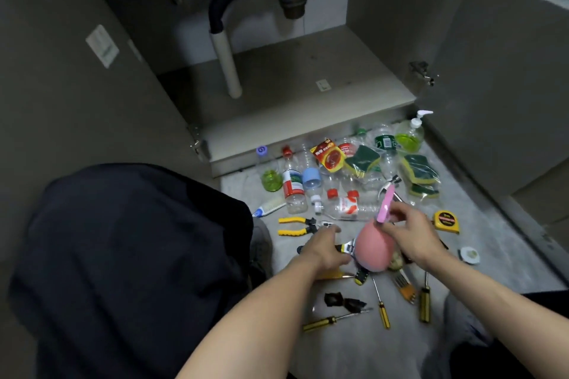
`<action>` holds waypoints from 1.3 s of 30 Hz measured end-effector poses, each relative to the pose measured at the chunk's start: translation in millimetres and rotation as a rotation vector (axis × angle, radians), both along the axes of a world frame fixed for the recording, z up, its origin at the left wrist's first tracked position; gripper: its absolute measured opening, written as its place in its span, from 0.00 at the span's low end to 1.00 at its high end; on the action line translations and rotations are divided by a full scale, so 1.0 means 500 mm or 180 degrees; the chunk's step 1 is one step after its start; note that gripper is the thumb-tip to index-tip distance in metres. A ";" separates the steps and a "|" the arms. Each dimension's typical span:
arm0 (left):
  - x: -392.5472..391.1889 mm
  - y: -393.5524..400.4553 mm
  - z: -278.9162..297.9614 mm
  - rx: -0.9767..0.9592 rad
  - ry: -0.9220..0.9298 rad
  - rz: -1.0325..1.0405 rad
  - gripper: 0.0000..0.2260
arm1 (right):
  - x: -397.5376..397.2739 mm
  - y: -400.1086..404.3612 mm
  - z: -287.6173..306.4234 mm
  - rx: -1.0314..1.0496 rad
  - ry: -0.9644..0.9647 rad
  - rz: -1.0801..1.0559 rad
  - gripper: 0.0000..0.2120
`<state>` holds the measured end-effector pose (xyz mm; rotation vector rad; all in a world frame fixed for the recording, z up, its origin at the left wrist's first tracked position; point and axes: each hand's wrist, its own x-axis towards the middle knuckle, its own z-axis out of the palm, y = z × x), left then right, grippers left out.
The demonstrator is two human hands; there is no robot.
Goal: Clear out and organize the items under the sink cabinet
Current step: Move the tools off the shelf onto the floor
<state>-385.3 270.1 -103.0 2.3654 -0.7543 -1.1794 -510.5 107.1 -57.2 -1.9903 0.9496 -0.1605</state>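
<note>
Person, head-cam view. Both forearms bare to the frame edge, no sleeves visible, no watch/rings/gloves seen. Left hand (323, 248) and right hand (414, 232) bare too. Left leg (129, 271): dark navy/black trousers, loose plain fabric, soft folds, no visible seams or markings. Left shoe (261, 248): dark grey, textured upper, partly hidden by the leg. Right leg (498, 348): lighter grey cloth w/ a dark patch, bottom right corner.

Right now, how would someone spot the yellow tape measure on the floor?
Start at the open sink cabinet and drop to the cluttered floor before it. Beyond the right hand, toward the right-hand door, lies the yellow tape measure: the only boxy yellow case, unlike the long-handled yellow screwdrivers nearby.
</note>
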 end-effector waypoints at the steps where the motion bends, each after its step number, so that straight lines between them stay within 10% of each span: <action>1: 0.014 -0.006 0.019 -0.0214 -0.0027 0.0015 0.38 | 0.025 0.004 0.013 0.0149 -0.0106 -0.0024 0.08; 12: 0.165 -0.022 0.170 -0.1108 -0.0542 0.1032 0.23 | 0.216 0.037 0.123 0.0352 -0.1029 0.0641 0.17; 23: 0.355 0.067 0.043 -0.0519 -0.1193 0.4699 0.17 | 0.231 -0.028 -0.057 0.0540 -0.0088 -0.0059 0.07; 39: 0.481 0.084 -0.187 -0.0580 -0.0823 0.4165 0.34 | 0.368 -0.180 -0.141 -0.0750 0.0519 0.0819 0.08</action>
